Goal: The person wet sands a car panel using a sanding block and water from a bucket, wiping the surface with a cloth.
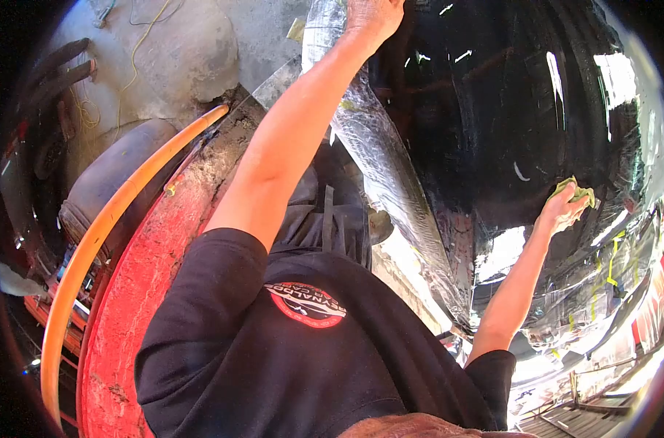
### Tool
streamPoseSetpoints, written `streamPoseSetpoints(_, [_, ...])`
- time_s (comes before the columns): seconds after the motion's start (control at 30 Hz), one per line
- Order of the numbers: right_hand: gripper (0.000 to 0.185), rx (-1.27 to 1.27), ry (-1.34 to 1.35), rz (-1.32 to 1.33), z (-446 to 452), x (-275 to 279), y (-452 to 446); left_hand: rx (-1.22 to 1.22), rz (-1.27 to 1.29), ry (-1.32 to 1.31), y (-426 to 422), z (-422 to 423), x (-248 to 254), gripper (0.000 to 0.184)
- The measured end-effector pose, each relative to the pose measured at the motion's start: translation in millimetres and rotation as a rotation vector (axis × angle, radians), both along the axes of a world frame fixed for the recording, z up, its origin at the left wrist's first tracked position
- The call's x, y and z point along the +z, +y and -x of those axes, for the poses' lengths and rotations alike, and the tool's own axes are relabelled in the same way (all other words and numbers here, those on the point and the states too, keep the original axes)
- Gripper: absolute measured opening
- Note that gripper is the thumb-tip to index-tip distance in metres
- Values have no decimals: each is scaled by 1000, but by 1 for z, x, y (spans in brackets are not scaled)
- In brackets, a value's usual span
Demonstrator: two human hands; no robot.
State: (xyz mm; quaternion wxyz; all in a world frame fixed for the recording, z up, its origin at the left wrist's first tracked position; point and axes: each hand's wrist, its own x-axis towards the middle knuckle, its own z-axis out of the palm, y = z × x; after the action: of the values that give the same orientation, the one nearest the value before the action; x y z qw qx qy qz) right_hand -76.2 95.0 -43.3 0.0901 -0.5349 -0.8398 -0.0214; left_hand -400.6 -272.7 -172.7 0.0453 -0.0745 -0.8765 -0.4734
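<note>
A glossy black car body panel (456, 131) curves across the right of the head view, with bright reflections on it. My right hand (562, 209) is closed around a yellow-green cloth (581, 193) and holds it against the panel. Up at the top edge, my left hand (374, 16) is at the border between the panel and a strip of clear plastic film (379, 142). The frame cuts off that hand, so its fingers are mostly hidden. The film runs down along the panel's near side.
Left of me are a worn red panel (138, 292) and a curved orange tube or bar (102, 219). A dark rounded object (120, 171) lies behind them. A thin yellow cord (136, 62) crosses the grey floor (193, 44). Yellow tape (615, 259) and plastic sheeting are at the right.
</note>
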Motion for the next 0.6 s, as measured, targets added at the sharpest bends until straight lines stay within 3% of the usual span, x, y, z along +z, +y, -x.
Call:
streamPoseSetpoints(0.07, [86, 11, 1, -3, -2, -1, 4, -18, 25, 56, -4, -14, 6, 30])
streamPoseSetpoints(0.17, [86, 10, 7, 10, 1, -1, 5, -203, 139, 217, -28, -114, 24, 37])
streamPoseSetpoints(0.23, [86, -4, 4, 23, 3, 2, 1, -384, 115, 112, -40, -178, 32, 48])
streamPoseSetpoints(0.33, [84, 8, -11, -6, -2, 0, 5, -426, 78, 174, -40, -132, 27, 46])
streamPoseSetpoints(0.43, [83, 15, -8, 0, 0, 0, 0, -225, 76, 109, -12, -18, 8, 33])
streamPoseSetpoints(0.47, [83, 26, -3, 1, 3, 1, 0, -53, -40, 298, -1, 9, 9, 23])
streamPoseSetpoints(0.5, [83, 30, -6, -10, 4, 1, 2, -77, -89, 154, 5, 17, 2, 26])
streamPoseSetpoints(0.6, [84, 36, -24, -31, -5, -7, 13, -124, 66, 81, -7, -44, 22, 33])
